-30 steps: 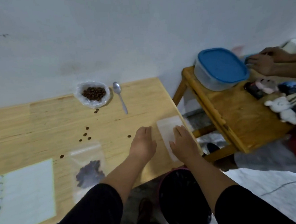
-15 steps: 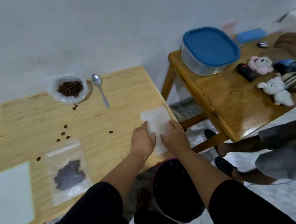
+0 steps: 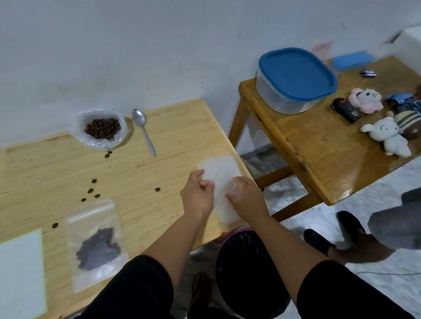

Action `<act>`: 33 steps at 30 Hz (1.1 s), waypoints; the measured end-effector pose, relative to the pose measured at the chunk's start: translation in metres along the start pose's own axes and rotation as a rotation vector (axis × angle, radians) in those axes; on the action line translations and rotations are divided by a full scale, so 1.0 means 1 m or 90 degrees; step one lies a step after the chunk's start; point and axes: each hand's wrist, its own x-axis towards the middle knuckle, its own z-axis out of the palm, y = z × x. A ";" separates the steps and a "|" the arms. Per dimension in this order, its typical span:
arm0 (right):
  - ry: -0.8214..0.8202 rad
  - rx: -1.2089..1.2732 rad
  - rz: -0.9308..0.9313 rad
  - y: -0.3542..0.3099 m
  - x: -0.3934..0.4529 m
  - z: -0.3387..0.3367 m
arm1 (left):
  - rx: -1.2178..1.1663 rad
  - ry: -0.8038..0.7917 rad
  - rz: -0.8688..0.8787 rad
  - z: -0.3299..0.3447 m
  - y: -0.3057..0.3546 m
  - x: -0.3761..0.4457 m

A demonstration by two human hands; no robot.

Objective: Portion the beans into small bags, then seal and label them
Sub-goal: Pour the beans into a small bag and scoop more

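both hands are now working the empty bags (image 3: 220, 173) at the right edge of the near table (image 3: 174, 142). a sec ago they lay flat, palms down, beside and on that pale stack; now the left hand (image 3: 199, 197) is curled, fingers pinched in at the stack's left edge, and the right hand (image 3: 247, 197) has its fingertips pressed onto the plastic nearer me. i can't tell if either hand actually has a single bag pinched off yet, the plastic is too pale and blurred there. my read: flat reach has turned into peeling one bag loose, so the next portion is abt to start.

rest of the task stuff hasn't moved on the table, only my view shifted. filled bag (image 3: 96, 242) lies flat near the front edge, left of my arms, beans dark inside; can't tell if its zip is pressed shut. white sheet (image 3: 16, 279) sits at the far left front, prob labels, can't read it. bean supply (image 3: 101, 129) sits in its plastic at the far side by the wall, spoon (image 3: 143, 130) just right of it, untouched. loose beans (image 3: 90, 190) are scattered btwn supply and filled bag, need collecting later.

so: one bag portioned, more to go, no label on anything that i can see.
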 end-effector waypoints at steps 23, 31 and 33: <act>-0.088 0.548 -0.145 -0.241 0.018 -0.007 | -0.072 0.292 0.201 -0.201 0.034 0.011; -0.207 0.647 -0.162 -0.306 0.019 0.012 | -0.144 0.287 0.196 -0.255 0.028 0.028; -0.206 0.655 -0.161 -0.313 0.021 0.016 | -0.164 0.275 0.188 -0.264 0.027 0.035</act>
